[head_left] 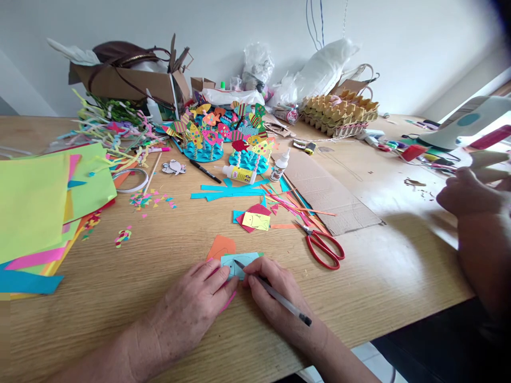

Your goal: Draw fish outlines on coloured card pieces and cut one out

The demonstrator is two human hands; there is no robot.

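A small light blue paper with a fish outline drawn on it lies on the table before me. The fingers of my left hand rest flat on its left side, pressing it down. My right hand is closed around a pen, whose tip touches the paper. An orange paper piece with a drawn curve sits just behind, and a bit of pink paper shows under my left hand. Farther back, a yellow paper piece with a fish drawing overlaps a red piece.
Red-handled scissors lie right, by a cardboard sheet. Coloured sheets are stacked left. Glue bottles and paper-fish decorations stand behind. At right, another person's hand is beside a glue gun.
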